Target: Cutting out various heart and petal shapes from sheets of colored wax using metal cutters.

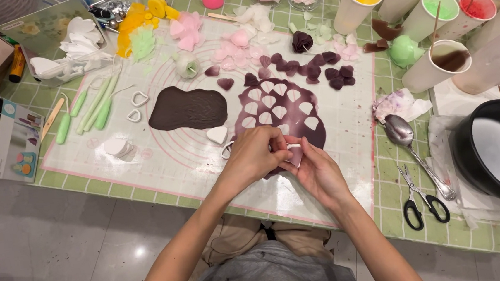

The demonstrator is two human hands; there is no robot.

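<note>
My left hand [251, 158] and my right hand [318, 174] meet over the near edge of a white silicone mat [169, 161]. Between their fingertips they pinch a small white petal cutter [293, 150] with a pale purple piece in it. Just beyond the hands lies a rolled purple sheet [295, 118] full of petal-shaped holes. Several cut purple petals [315, 70] lie further back, near a dark purple bud [302, 41]. A dark brown rolled sheet [188, 108] lies to the left, with a white petal-shaped piece [217, 135] beside it.
Paper cups of coloured liquid [429, 19] crowd the back right. A spoon [405, 132], black-handled scissors [421, 202] and a black bowl [491, 147] lie to the right. Green stems [97, 101], white cutters [140, 98] and pink petals [228, 45] sit on the mat's left and back.
</note>
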